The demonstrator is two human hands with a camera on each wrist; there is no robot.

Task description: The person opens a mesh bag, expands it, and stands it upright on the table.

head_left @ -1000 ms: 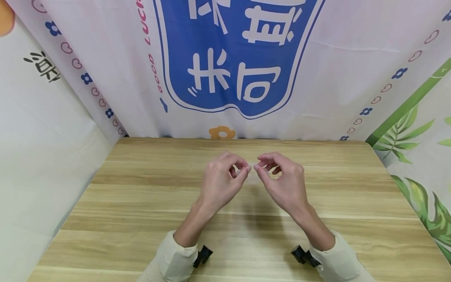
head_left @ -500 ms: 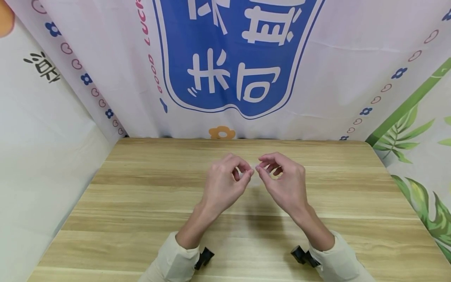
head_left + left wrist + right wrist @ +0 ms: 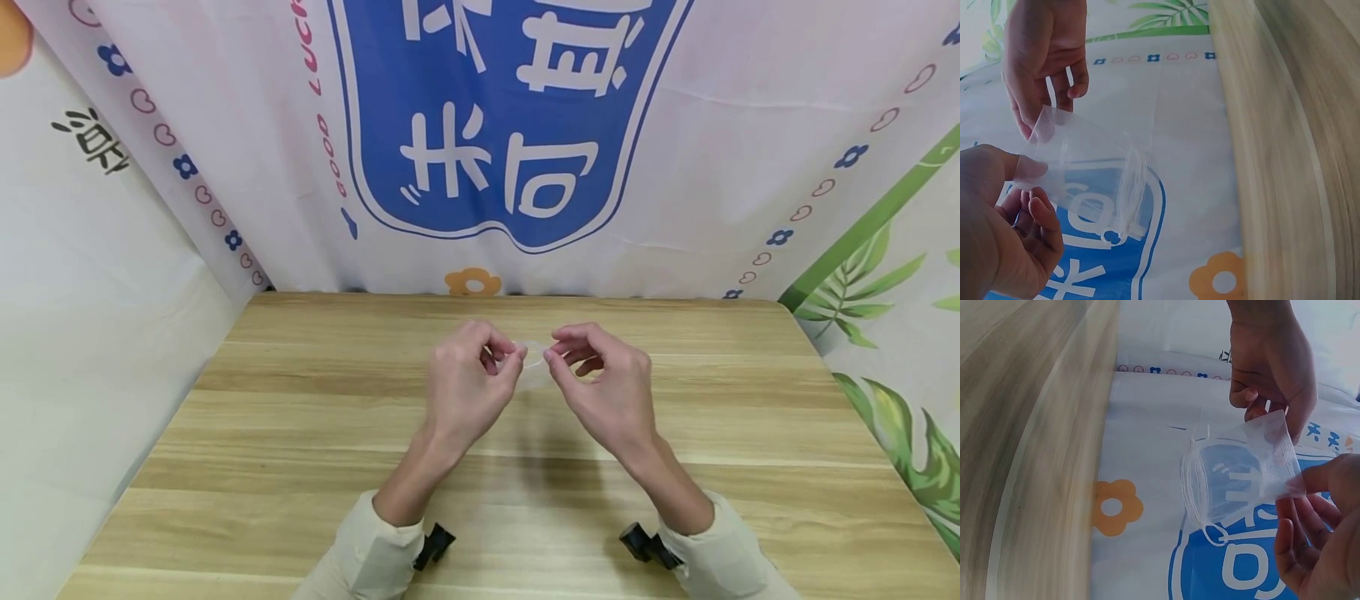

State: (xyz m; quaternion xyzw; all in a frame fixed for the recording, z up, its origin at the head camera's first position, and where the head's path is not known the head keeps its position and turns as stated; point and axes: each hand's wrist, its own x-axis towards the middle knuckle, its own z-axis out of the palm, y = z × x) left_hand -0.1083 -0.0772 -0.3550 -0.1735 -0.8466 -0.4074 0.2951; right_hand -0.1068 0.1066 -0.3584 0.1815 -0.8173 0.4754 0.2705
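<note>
A small sheer white drawstring pouch (image 3: 534, 356) is held up above the table between both hands. My left hand (image 3: 471, 385) pinches one corner between thumb and fingers; at the opposite corner, my right hand (image 3: 611, 390) pinches it likewise. In the left wrist view the pouch (image 3: 1085, 165) spreads flat, its thin white cord (image 3: 1130, 194) bunched along the edge away from the fingers. From the right wrist view, the see-through pouch (image 3: 1241, 465) hangs toward the table, with a small cord loop (image 3: 1215, 535) sticking out at one side.
The wooden table (image 3: 300, 467) reaches back to a white printed curtain (image 3: 712, 167). More fabric hangs at the left and right sides. Small black devices (image 3: 433, 546) sit at both sleeve cuffs.
My left hand first shifted slightly right, then moved left, away from the right hand. More of the pouch now shows stretched between them. The right hand stays nearly still.
</note>
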